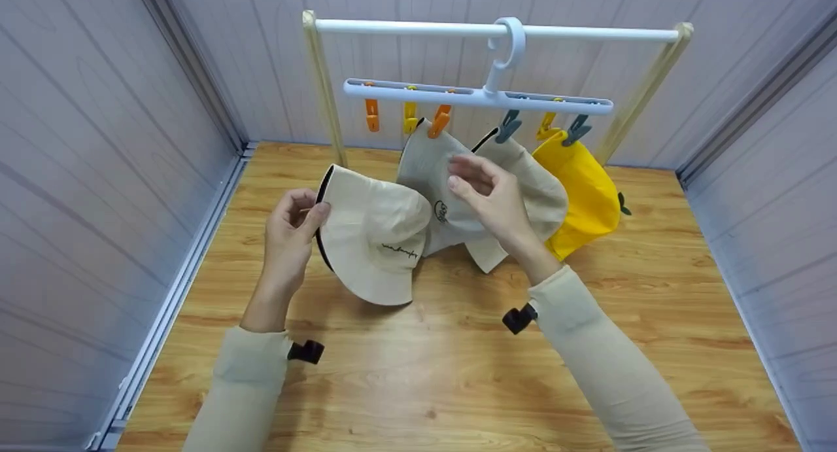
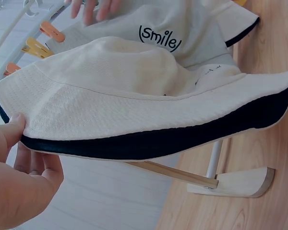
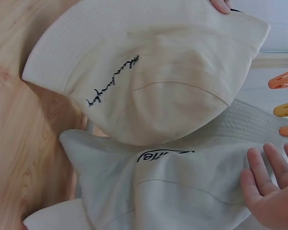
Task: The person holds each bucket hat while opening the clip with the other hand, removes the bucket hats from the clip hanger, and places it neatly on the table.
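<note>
Room btwn L sleeve (image 1: 248, 367) & R sleeve (image 1: 601, 347) over wood surface (image 1: 418, 373), gap btwn L-end orange clip (image 1: 372, 115) & cream hat (image 1: 356, 223), grey hat (image 1: 417, 161) blocking behind R hand (image 1: 497, 197).

left grip (image 2: 21, 184) pinches the brim of the cream hat (image 2: 105, 72), thumb above, fingers beneath | dark underside along brim edge | grey hat (image 2: 194, 28) lettered "Smile" behind | right grip (image 2: 90, 9) partly visible, top edge | orange pegs (image 2: 53, 31), yellow peg (image 2: 37, 48) upper left | wooden stand foot (image 2: 245, 183) on worktop (image 2: 273, 143)
</note>
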A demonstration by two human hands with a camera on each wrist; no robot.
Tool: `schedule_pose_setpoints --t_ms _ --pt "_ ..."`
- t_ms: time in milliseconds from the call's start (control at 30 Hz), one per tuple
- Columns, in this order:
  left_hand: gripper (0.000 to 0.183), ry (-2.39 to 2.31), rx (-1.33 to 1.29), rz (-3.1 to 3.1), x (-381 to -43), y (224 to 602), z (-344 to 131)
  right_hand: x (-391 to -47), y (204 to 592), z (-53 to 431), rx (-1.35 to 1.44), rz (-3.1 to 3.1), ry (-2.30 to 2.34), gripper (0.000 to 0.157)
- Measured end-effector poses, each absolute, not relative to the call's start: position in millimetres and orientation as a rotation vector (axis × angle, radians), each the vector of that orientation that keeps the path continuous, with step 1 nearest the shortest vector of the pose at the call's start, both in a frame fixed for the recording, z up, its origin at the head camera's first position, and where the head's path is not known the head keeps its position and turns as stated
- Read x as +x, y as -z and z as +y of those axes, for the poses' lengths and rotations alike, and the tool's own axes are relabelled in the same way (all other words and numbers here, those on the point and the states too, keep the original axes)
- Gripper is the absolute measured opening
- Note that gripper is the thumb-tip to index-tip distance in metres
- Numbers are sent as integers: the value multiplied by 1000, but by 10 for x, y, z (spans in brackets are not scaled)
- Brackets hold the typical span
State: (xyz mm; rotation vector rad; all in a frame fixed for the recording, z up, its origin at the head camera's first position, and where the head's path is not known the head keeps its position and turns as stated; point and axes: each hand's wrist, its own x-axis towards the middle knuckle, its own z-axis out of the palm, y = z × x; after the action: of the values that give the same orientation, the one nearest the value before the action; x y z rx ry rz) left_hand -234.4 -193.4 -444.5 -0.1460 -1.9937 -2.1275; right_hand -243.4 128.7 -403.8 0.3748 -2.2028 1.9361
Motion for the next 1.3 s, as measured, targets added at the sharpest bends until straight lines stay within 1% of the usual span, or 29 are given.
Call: schedule_pose_setpoints --t_ms 367,667,1033,1300 --pt "12 2143 -164 -1971 -2276 4418 -1920 -2208 4360 1344 264 -2166 -1980 42" --pt "13 2153 -158 -1950 -2252 4435 -1918 -2079 4704 1306 169 -2116 -2090 40" --pt "12 2171 -156 -1929 -2196 4442 -1926 -2014 4973 1227 16 -2129 -2137 39" --pt "12 2178 -132 -1927 -2168 4452 -1926 -2019 5144 1151 -95 -2173 -2190 44"
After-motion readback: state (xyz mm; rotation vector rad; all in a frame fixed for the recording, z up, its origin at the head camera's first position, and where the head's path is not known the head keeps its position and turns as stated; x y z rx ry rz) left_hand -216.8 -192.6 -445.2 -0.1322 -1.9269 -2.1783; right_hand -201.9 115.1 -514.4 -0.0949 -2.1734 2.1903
